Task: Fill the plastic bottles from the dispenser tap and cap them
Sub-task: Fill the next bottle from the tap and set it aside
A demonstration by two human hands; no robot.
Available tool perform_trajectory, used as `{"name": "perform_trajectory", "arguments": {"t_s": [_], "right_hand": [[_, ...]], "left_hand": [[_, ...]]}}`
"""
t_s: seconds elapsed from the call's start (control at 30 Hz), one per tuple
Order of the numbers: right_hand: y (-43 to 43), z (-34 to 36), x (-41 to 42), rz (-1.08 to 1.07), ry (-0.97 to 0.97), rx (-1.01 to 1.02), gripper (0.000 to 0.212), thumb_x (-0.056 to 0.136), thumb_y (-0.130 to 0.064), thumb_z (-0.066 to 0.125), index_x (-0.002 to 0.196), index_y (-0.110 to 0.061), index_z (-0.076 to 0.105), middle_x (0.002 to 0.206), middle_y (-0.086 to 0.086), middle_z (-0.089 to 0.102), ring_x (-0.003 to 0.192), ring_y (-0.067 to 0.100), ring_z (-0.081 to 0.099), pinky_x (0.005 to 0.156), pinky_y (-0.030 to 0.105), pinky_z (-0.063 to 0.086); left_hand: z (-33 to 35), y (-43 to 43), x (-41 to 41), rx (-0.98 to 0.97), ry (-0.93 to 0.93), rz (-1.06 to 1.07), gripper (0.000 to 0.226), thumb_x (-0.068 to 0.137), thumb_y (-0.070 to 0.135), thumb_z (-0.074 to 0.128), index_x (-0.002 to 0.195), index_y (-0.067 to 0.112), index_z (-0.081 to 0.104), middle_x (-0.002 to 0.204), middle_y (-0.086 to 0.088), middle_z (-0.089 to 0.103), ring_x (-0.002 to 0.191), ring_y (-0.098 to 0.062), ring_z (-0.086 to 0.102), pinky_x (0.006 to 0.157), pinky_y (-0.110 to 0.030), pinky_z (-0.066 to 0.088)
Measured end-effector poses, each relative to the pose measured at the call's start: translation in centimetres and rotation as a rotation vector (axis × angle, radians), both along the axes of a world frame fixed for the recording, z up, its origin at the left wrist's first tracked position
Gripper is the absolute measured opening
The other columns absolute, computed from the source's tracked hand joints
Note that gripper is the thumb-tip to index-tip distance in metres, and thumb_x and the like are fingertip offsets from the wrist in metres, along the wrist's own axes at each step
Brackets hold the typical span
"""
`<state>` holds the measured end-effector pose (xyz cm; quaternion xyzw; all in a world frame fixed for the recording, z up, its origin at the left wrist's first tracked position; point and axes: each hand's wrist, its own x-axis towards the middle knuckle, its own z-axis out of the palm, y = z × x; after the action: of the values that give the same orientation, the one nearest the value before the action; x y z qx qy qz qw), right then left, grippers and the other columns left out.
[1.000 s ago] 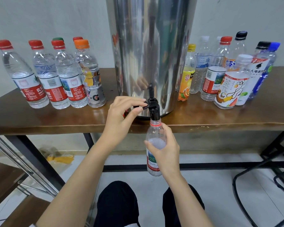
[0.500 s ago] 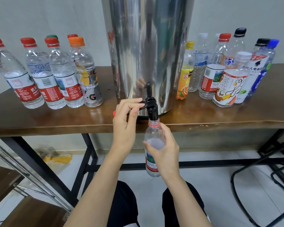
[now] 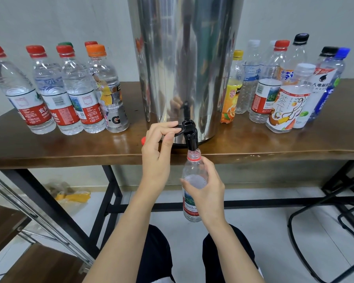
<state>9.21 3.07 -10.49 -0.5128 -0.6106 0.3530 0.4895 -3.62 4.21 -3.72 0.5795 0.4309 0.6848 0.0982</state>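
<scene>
While under the tap [image 3: 191, 138], bottle [image 3: 193, 166] in curled right hand [image 3: 208, 189], lever [image 3: 179, 126] in left hand [image 3: 157, 150] pinch

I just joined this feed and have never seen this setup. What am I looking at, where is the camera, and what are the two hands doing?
No robot here: a person works with bare hands. The one picture comes from a camera worn on the head, looking forward and down. The left hand grips the black tap lever of a tall steel dispenser standing on a wooden table. The right hand holds an uncapped bottle with its mouth just under the spout. A red cap lies on the table, partly hidden by the left hand. Capped bottles stand on both sides of the dispenser.
</scene>
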Motion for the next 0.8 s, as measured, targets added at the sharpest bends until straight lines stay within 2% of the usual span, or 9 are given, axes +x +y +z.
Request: {"name": "perform_trajectory", "arguments": {"t_s": [0.2,0.33,0.8], "right_hand": [[0.0,0.1,-0.1,-0.011,-0.008,-0.007,0.072,0.075,-0.024,0.084,0.131,-0.046,0.044,0.130,-0.020,0.055,0.124,0.006,0.050,0.107,0.042,0.045],[-0.1,0.3,0.0,0.001,0.008,0.000,0.073,0.075,-0.022,0.084,0.136,-0.040,0.047,0.130,-0.018,0.056,0.124,0.004,0.049,0.108,0.039,0.045],[0.0,1.1,-0.1,0.014,0.031,0.027,0.071,0.075,-0.018,0.085,0.134,-0.037,0.050,0.128,-0.018,0.058,0.123,-0.001,0.049,0.108,0.035,0.043]], "left_hand": [[0.0,0.0,0.1,-0.007,-0.007,0.002,0.029,0.101,0.006,0.048,0.098,0.030,0.064,0.114,0.014,0.062,0.115,-0.011,0.058,0.105,-0.036,0.044],[0.0,-0.1,0.1,-0.012,-0.013,0.000,0.029,0.101,0.007,0.047,0.099,0.031,0.064,0.114,0.012,0.062,0.116,-0.012,0.058,0.105,-0.037,0.044],[0.0,-0.1,0.2,-0.019,-0.035,-0.012,0.030,0.102,0.007,0.048,0.098,0.031,0.064,0.114,0.012,0.062,0.116,-0.011,0.058,0.105,-0.034,0.044]]}}
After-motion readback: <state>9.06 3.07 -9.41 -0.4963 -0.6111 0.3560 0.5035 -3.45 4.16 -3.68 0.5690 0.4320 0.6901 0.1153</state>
